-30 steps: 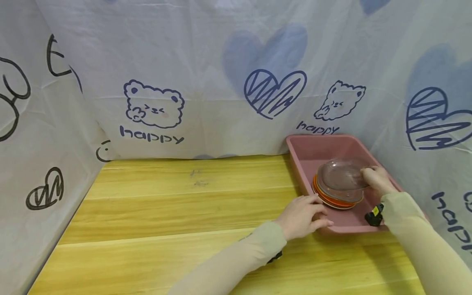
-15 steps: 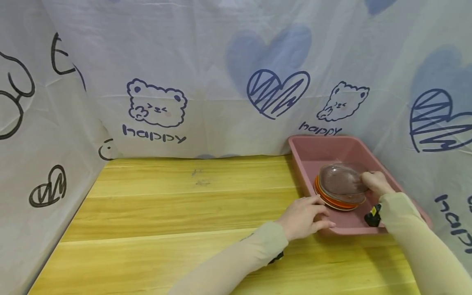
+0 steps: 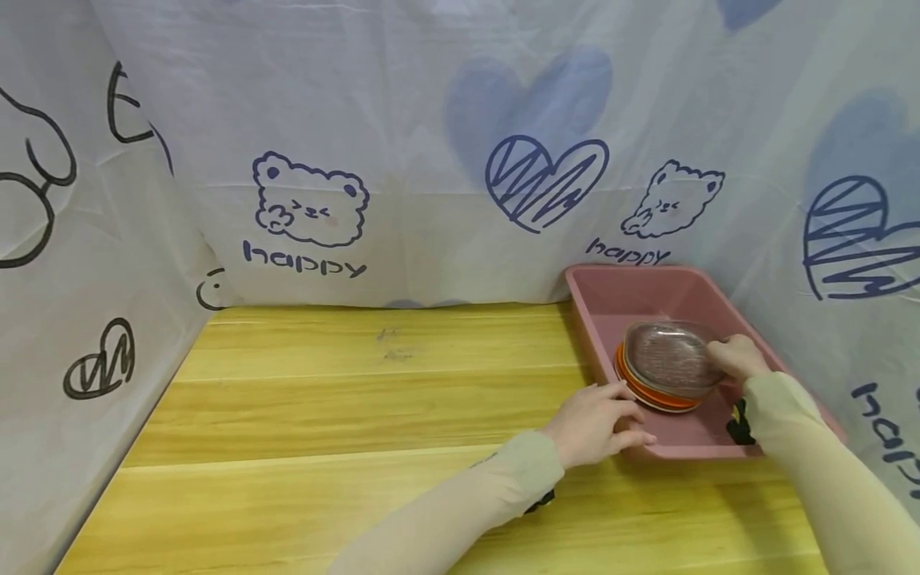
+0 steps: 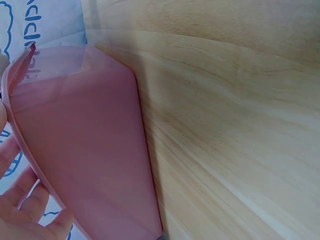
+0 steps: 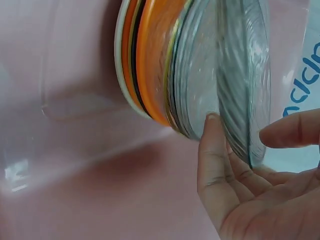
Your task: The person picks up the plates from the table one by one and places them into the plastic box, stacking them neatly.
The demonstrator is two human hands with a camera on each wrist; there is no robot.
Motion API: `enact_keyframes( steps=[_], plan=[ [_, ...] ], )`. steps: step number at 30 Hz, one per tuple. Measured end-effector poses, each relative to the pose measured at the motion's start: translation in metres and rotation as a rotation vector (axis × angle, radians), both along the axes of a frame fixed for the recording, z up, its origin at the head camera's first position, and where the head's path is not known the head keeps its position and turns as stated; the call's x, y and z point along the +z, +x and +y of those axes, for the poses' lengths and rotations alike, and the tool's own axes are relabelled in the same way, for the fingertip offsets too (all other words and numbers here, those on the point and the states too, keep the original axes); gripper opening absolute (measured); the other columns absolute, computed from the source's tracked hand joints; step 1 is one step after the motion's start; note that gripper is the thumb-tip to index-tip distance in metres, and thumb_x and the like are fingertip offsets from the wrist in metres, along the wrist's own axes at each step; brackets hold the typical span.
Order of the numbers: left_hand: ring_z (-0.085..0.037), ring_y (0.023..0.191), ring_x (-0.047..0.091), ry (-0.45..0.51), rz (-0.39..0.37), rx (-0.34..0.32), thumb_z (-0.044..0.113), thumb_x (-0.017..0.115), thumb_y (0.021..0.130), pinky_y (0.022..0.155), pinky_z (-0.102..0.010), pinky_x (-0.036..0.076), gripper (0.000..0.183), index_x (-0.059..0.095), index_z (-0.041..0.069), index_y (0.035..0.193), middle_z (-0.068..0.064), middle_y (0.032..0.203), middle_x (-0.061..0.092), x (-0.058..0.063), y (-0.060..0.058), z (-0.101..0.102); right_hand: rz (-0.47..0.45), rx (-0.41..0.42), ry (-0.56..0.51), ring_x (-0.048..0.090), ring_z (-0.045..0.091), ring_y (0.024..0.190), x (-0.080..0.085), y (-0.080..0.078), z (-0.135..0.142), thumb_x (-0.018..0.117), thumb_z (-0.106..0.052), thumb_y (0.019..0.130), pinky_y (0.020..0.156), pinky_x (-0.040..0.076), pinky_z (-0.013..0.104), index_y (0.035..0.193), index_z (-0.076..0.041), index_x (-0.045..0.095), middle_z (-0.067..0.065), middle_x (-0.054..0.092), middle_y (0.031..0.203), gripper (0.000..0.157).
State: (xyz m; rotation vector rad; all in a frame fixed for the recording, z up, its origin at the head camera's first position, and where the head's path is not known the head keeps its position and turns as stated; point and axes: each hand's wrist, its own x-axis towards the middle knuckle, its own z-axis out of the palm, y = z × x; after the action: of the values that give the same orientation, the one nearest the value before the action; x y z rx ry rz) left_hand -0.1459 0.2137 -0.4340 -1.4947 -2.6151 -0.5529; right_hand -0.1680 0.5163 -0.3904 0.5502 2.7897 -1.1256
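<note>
In the head view my right hand (image 3: 736, 357) reaches into a pink plastic bin (image 3: 636, 299). It holds a clear glass plate (image 3: 668, 351) by its right edge, over a stack of plates. The right wrist view shows my right hand (image 5: 265, 195) with its thumb on one side of the clear plate (image 5: 245, 85) and fingers on the other. Below that plate are more clear plates (image 5: 192, 95), then orange plates (image 5: 155, 75) and a pale one at the bottom. My left hand (image 3: 595, 423) rests on the bin's left front rim, fingers relaxed; the left wrist view shows its fingers (image 4: 30, 195) at the rim.
The bin stands at the right back of a wooden table (image 3: 345, 415), close to the white printed cloth (image 3: 424, 168) that hangs behind and at both sides. Bare bin floor shows in front of the stack.
My right hand has lowered the clear plate from a raised, tilted position toward the stack, so it lies nearly over the plates below. My left hand stays on the rim.
</note>
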Motion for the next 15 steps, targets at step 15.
enact_keyframes(
  steps=[15],
  plan=[
    [0.000, 0.120, 0.057, -0.028, -0.016, 0.017, 0.062, 0.050, 0.097, 0.116, -0.029, 0.044, 0.040, 0.071, 0.035, 0.118, 0.015, 0.133, 0.057, 0.003, -0.001, 0.000, -0.131, 0.026, 0.152, 0.057, 0.017, 0.057, 0.000, -0.004, 0.014, 0.047, -0.014, 0.081, 0.054, 0.052, 0.030, 0.067, -0.006, 0.049, 0.002, 0.052, 0.063, 0.016]
  ],
)
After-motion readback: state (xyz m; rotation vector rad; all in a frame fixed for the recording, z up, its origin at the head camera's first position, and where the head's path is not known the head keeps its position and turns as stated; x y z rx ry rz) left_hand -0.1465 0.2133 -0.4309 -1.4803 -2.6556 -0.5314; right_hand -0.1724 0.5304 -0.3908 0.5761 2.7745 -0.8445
